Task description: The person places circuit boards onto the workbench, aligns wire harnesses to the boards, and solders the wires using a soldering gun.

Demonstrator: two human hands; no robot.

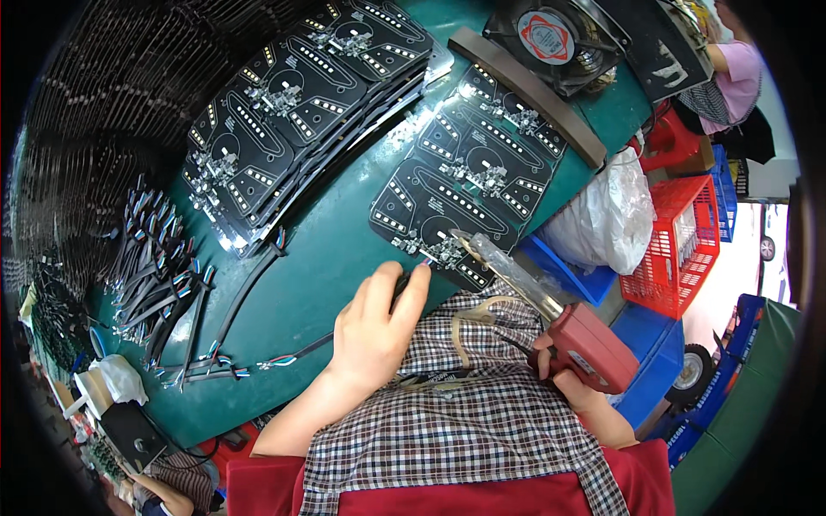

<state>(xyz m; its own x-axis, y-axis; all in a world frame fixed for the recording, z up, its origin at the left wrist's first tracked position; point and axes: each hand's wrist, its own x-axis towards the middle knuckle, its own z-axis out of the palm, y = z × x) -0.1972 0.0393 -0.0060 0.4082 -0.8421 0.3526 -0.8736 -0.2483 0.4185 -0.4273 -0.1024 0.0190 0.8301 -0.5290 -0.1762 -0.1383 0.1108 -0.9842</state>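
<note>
A: Here, the left hand (376,322) is closed on a thin multicoloured wire lead (422,265), fingers pinched together, pressing its end to the near edge of the black circuit board panel (465,185) on the green bench (318,275).

B: And the right hand (570,378)?

A: Clamped on the grip of a red soldering gun (575,337); its pale barrel slopes up and left, the tip touching the board just beside the wire end.

B: Surroundings?

A: A fanned stack of identical panels (301,95) lies farther left. Cut cable leads (163,284) are heaped at the bench's left edge. A fan (546,39) stands behind the board; a white plastic bag (607,215) and a red crate (675,249) sit right of the bench.
</note>
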